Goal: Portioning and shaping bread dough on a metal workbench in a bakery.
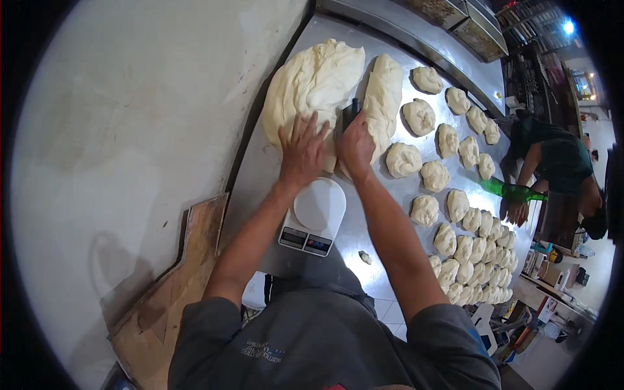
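A pale wall [143, 117] flanks the metal table [257, 208], left of the scale [329, 221]. Beyond the scale, the big dough [315, 78] lies, long axis pointing away from it; left hand [303, 153] spread on top, right hand [356, 146] gripping a scraper [355, 105].

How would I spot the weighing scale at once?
On the metal table, find the largest dough mass, where the left hand is. Below that hand in the picture sits the scale. Its white body and round plate set it apart from the lumpy dough pieces.
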